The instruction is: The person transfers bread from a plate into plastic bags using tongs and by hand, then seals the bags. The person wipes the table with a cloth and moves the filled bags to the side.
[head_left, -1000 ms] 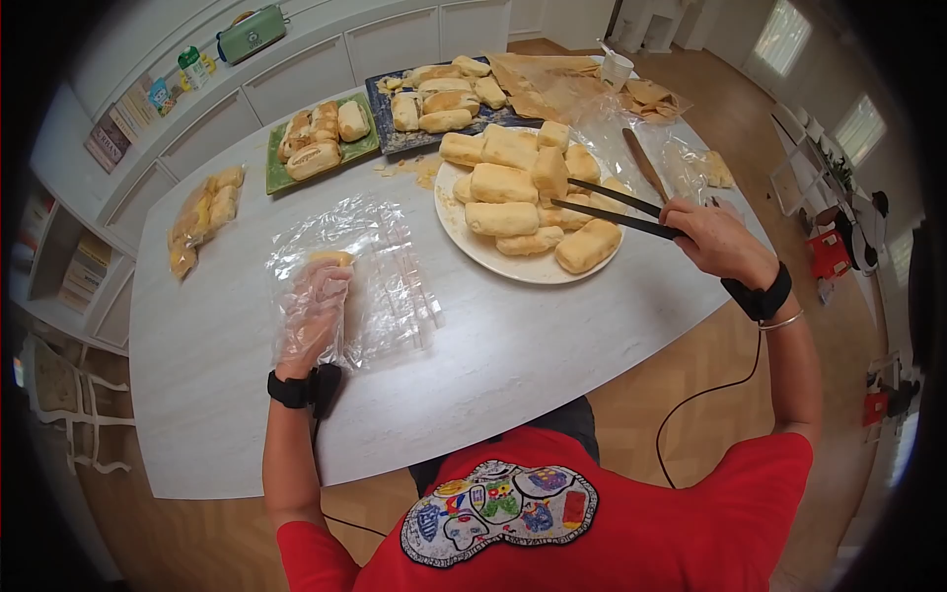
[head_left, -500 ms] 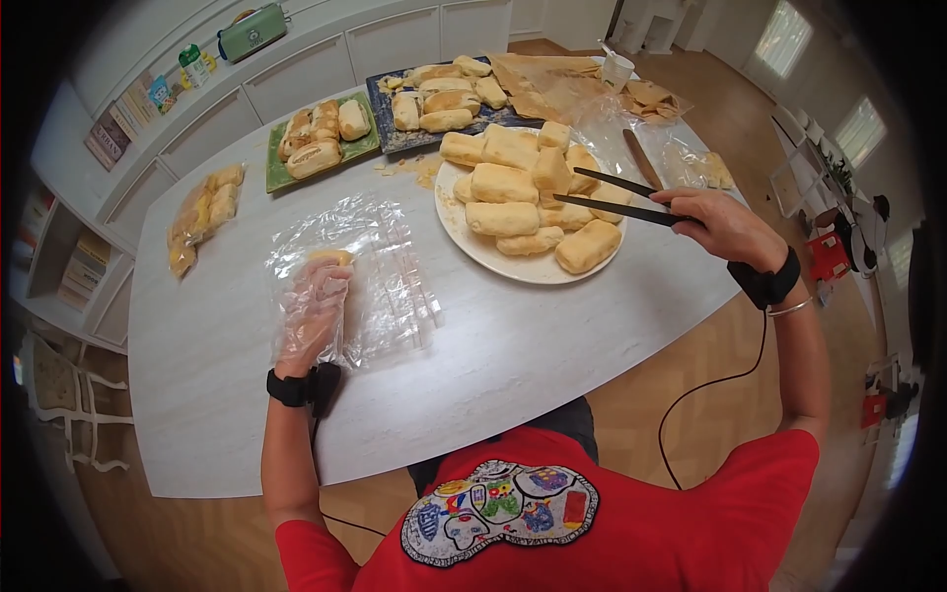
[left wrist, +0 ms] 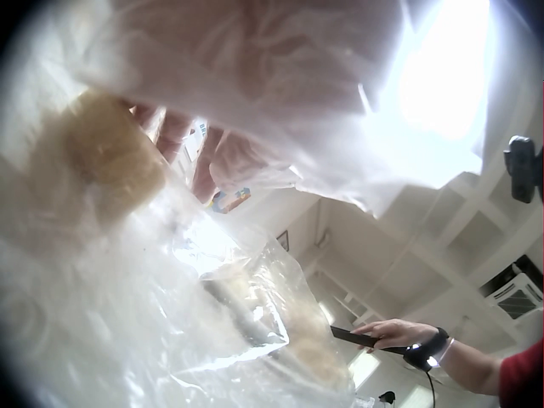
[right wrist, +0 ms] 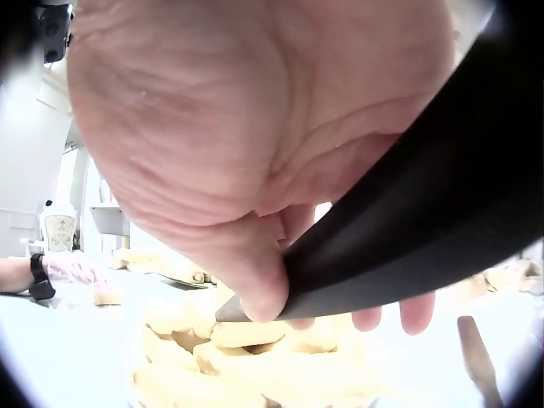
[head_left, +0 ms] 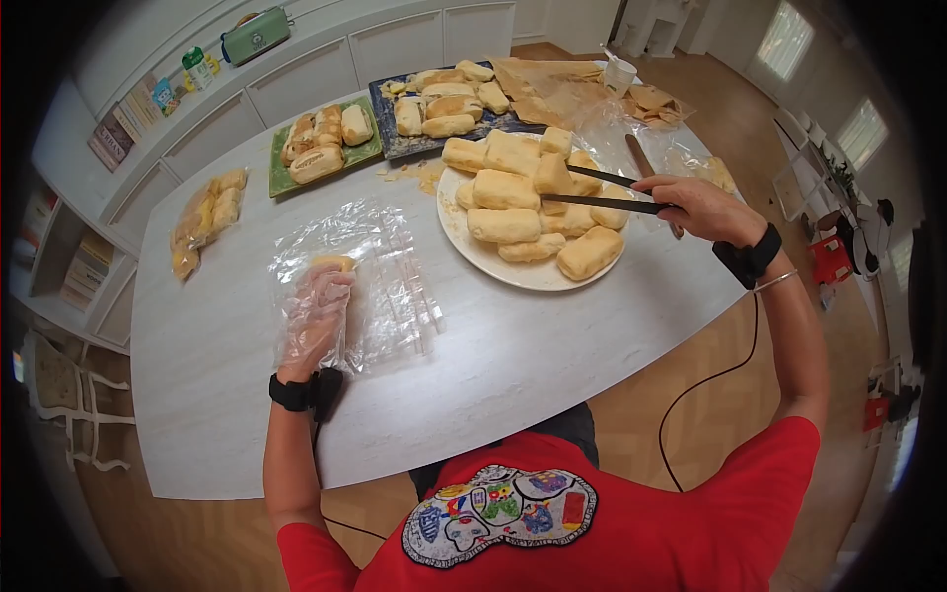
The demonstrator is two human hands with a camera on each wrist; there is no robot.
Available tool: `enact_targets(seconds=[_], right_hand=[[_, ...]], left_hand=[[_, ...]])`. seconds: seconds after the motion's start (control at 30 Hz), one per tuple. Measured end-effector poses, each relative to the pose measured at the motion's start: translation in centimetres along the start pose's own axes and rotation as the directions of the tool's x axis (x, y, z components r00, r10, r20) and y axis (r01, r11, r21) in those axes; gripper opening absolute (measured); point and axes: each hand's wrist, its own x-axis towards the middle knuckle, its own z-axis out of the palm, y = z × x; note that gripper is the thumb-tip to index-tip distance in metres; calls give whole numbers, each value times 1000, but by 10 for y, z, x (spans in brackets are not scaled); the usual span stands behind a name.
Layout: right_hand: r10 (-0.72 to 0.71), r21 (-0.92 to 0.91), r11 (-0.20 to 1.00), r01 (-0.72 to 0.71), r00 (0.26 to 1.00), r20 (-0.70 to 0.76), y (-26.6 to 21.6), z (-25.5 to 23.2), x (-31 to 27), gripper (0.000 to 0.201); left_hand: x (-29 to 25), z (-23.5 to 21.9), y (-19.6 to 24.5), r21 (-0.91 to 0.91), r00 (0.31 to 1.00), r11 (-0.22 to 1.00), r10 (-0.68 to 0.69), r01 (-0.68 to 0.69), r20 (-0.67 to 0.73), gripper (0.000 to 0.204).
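In the head view my right hand (head_left: 702,205) holds black tongs (head_left: 617,205) by thumb and fingers. Their two arms stand apart, the tips at a pale yellow bread roll (head_left: 552,176) on the heaped white plate (head_left: 464,259). Thumb and tongs fill much of the right wrist view. On the left, my left hand (head_left: 321,301) is wrapped in clear plastic, fingers curled over one bread roll (left wrist: 110,157) whose end shows past them. A clear plastic bag (head_left: 390,286) spreads under and beside that hand. Part of the roll is hidden by the plastic and fingers.
Bagged rolls (head_left: 207,219) lie at the table's left. Behind are a green plate (head_left: 286,187) and a dark blue tray (head_left: 395,148), both with rolls. Brown paper (head_left: 538,89), a white cup (head_left: 619,75) and a wooden-looking utensil (head_left: 639,156) are at the back right.
The right hand drew the tongs back to the right, then moved them left again to the rolls. The left hand has stayed in place.
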Motion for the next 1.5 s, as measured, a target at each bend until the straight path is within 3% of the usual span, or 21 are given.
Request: enact_targets(seconds=[0.13,0.2,0.3,0.4,0.53,0.6,0.63,0.7,0.73,0.8,0.83,0.97,1.07,1.13,1.17,1.23,1.27,1.3,1.37,1.47,1.5], right_hand=[[8,-80,997,-10,999,-33,-8,4,0,7],[-90,-138,988,68,983,-158,1,10,-3,8],[-75,-177,983,41,979,-189,9,17,-4,9],[-79,-192,981,35,970,-231,11,19,-6,9],[-35,-88,996,16,974,-223,14,16,-14,10],[-96,-143,988,56,953,-287,10,10,-20,12],[-72,-145,989,30,954,-290,5,6,-22,12],[-51,-146,989,8,954,-295,-5,-3,-24,12],[-84,-168,985,32,947,-310,-13,-6,-23,12],[-113,-188,981,52,939,-325,-31,-9,-21,12],[-159,-215,972,95,938,-307,-42,-12,-17,12],[-294,-336,917,214,933,-208,-84,-18,4,10],[-336,-402,879,259,932,-133,-109,-16,19,9],[-337,-447,856,260,936,-103,-129,-16,27,7],[-374,-478,826,298,925,-69,-136,-16,32,6],[-464,-559,737,379,886,-12,-142,-13,42,4],[-463,-559,739,377,887,-13,-146,-11,47,4],[-528,-580,696,423,849,-14,-152,-8,52,4],[-619,-647,604,465,786,-13,-166,-3,63,4],[-658,-682,551,481,753,0,-187,5,78,3],[-675,-684,541,488,737,-8,-193,9,83,8]], left_hand=[[1,-2,-2,-20,1000,1000,11,-11,9,18],[0,-2,2,-8,1000,1000,3,-3,3,18],[4,-7,16,42,999,999,-32,34,-41,18],[5,-18,20,190,992,975,-104,116,-71,18],[8,-35,16,164,992,986,-12,33,-127,27],[7,-37,21,266,998,963,59,-47,-37,38],[4,-37,22,277,998,960,43,-29,-43,38],[2,-35,23,250,989,967,6,-43,146,53],[4,-33,23,253,989,967,2,-39,145,53],[9,-27,26,464,916,827,142,-318,375,66],[10,-24,35,513,894,775,145,-369,425,64],[12,-14,26,482,836,709,293,-516,464,51],[18,-8,16,442,875,795,217,-416,432,31],[22,-9,26,358,940,907,103,-223,324,18],[26,-14,38,357,940,907,103,-222,324,18],[35,-27,59,334,923,939,-56,-81,380,18],[33,-22,45,333,923,939,-54,-83,382,18],[29,-13,20,28,950,998,45,-56,308,19],[27,-13,15,-278,972,959,118,-58,204,20],[25,-16,23,-293,968,956,57,18,245,19],[27,-16,24,55,953,967,236,-250,192,18]])
